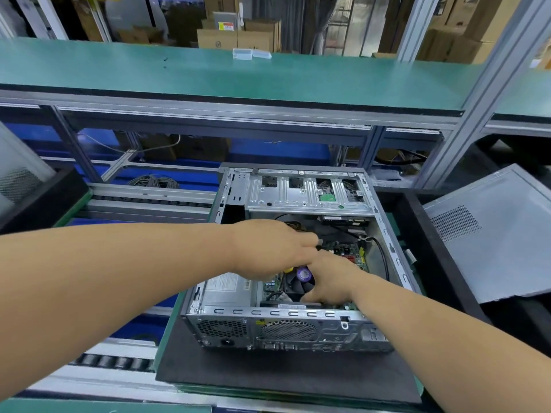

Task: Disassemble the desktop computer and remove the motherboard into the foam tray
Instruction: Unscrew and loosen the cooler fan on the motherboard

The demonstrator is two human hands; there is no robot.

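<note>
Fingers of the left hand (268, 248) reach down into the open computer case (286, 326); their tips are hidden behind the right hand, so it cannot be told whether they pinch anything. Fingers of the right hand (331, 278) curl downward beside the cooler fan (299, 281), and what they hold, if anything, is hidden.

Inside the case, the motherboard (347, 251) lies flat on the case floor, partly covered by both hands. A grey power supply (229, 289) sits to the left of the fan. At the far end of the case, a metal drive cage (307, 192) spans its width. A black cable (383, 254) runs along the right wall.

The case rests on a black foam mat (238, 374) on the table (167, 329). To the right stands a black foam tray (432, 239), and a detached grey side panel (495, 234) leans over its far side. A green shelf (208, 73) runs above.
</note>
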